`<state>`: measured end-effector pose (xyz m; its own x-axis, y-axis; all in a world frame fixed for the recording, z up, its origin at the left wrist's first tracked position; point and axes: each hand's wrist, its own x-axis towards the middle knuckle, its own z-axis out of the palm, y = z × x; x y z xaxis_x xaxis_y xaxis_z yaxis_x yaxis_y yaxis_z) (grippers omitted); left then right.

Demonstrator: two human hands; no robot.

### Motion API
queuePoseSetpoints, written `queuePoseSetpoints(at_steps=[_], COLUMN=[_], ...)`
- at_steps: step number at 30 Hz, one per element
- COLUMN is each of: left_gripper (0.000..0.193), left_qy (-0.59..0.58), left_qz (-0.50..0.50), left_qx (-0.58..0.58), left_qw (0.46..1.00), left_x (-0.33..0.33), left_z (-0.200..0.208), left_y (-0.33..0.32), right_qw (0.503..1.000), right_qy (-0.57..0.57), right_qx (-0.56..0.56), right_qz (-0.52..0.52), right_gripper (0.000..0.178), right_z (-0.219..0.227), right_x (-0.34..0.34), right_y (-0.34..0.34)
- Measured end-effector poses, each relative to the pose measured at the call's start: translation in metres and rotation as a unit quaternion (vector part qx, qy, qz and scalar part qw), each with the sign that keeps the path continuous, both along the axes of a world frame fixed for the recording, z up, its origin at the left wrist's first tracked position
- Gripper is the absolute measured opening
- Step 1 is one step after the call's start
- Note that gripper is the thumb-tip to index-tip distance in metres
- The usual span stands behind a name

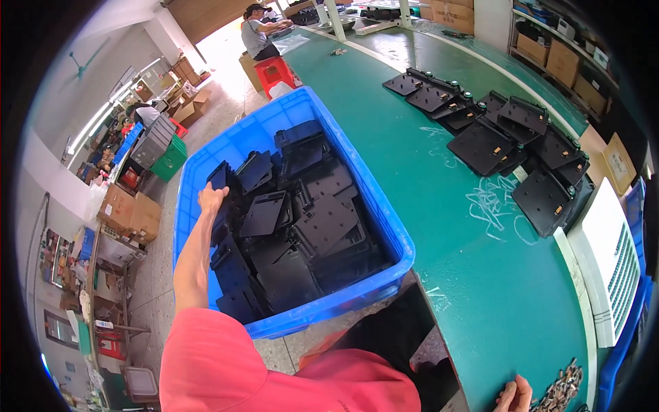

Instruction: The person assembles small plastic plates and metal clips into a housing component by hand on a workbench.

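My left hand [213, 198] reaches over the left side of a blue plastic bin [364, 175], its fingers closed on the edge of a black plate [218, 176]. Beneath and beside it, the bin holds a jumble of similar black flat plates [326, 223], some with slots and small raised parts. At the lower right, my right hand [515, 396] is over the green table with its fingers curled together; whatever they may hold is hidden. Close beside it lies a heap of small metallic pieces [561, 388].
Overlapping black plates with brass-coloured fittings [484, 145] lie along the green table [384, 147]. A white grilled appliance [607, 268] stands at its right edge. Beyond the bin, a person sits on a red stool [274, 74]. Cardboard boxes [130, 209] stand at left.
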<state>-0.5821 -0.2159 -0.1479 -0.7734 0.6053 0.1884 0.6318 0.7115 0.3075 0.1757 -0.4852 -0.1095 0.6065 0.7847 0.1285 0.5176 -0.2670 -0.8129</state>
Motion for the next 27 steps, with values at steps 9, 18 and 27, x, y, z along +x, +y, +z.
queuePoseSetpoints(at_steps=[9,18,27], left_gripper=[0.076,0.075,0.080], left_qy=[0.014,-0.028,-0.081], left_qz=[-0.020,0.026,-0.006], left_qx=[0.009,0.047,0.099], left_qw=[1.000,0.998,0.992], left_x=[-0.029,-0.055,-0.038], left_z=[-0.017,-0.025,-0.016], left_y=[0.032,0.030,0.024], right_qw=[0.996,0.997,0.996], right_qy=[0.060,0.008,0.051], right_qx=[0.049,0.074,0.079], right_qz=[-0.051,-0.013,-0.010], right_gripper=[0.009,0.008,0.011], right_z=[0.000,0.003,0.006], right_x=[-0.002,-0.005,-0.005], right_y=[0.017,0.008,0.008])
